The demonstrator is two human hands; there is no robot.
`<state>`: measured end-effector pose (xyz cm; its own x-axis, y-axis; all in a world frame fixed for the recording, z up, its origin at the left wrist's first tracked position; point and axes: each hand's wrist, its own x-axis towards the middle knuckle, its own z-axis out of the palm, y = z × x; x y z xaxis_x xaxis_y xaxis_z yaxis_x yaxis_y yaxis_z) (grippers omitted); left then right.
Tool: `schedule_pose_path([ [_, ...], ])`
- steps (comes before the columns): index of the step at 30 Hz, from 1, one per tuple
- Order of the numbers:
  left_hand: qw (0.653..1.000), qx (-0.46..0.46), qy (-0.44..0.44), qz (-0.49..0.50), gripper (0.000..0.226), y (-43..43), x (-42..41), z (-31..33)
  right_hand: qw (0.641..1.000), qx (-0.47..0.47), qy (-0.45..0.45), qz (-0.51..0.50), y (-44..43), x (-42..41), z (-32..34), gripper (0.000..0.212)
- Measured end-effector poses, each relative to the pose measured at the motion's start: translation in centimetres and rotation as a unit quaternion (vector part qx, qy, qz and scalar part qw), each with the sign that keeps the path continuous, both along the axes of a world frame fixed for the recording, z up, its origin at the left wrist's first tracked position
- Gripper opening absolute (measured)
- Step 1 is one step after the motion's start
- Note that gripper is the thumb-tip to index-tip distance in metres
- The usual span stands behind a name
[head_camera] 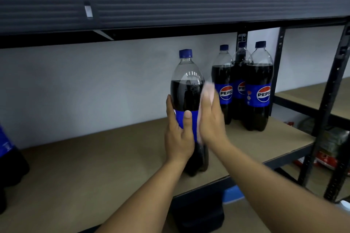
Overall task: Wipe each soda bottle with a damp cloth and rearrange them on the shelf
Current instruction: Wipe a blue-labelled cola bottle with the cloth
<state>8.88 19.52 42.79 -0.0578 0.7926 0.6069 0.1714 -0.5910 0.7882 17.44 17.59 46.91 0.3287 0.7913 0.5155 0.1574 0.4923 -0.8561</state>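
Brown board shelf (94, 166) in a dark metal rack. White wall behind.

Near the shelf's front edge, right of the middle: a clear plastic soda bottle (186, 89) of dark cola with a blue cap and a blue label band. It is upright, its base at the board. Cannot tell if it rests there or is just lifted.

Left hand (178, 136) grips the soda bottle at the label. The thumb lies across the front and the fingers wrap round the left side.

Right hand (211, 125) lies flat against the bottle's right side, fingers straight, together, pointing up. A pale pink cloth (208, 91) is pressed between the palm and the bottle, showing above the fingertips and along the label's edge. Hand and cloth are blurred and the thumb is hidden.

Back right corner of the shelf: three matching cola bottles, upright, in a tight cluster.
- left bottle (223, 81), logo facing front
- rear bottle (240, 73), partly hidden between the other two
- right bottle (258, 89), logo facing front

The cluster stands apart from the gripped bottle, behind it and to its right.

Left edge of the shelf: a further dark bottle with blue label (7, 149), cut off by the frame and blurred.

Overhead: the ribbed dark metal beam (170, 9) of the upper shelf. To the right: a second rack (312, 96) with its own board. Red packaging (325, 161) lies low beyond it, too blurred to identify.
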Motion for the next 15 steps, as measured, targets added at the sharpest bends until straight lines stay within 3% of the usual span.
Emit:
schedule_pose_path([
  [4, 0.999, -0.040, -0.032, -0.013, 0.081, 0.3, 0.0, 0.0, 0.991, 0.099, -0.081, -0.045, 2.2, 0.3, 9.4, 0.055],
  [7, 0.998, -0.052, -0.035, -0.011, 0.078, 0.3, 0.0, 0.1, 0.985, 0.139, -0.086, -0.046, 2.9, 0.4, 11.1, 0.056],
  [12, 1.000, -0.026, -0.012, 0.001, 0.065, 0.0, 0.1, -0.1, 0.997, 0.061, -0.043, -0.034, 1.5, 0.1, 3.9, 0.055],
  [15, 1.000, 0.006, -0.005, 0.023, 0.078, 0.5, 0.3, 0.0, 0.999, 0.004, -0.003, -0.033, 0.3, -0.3, -1.7, 0.057],
])
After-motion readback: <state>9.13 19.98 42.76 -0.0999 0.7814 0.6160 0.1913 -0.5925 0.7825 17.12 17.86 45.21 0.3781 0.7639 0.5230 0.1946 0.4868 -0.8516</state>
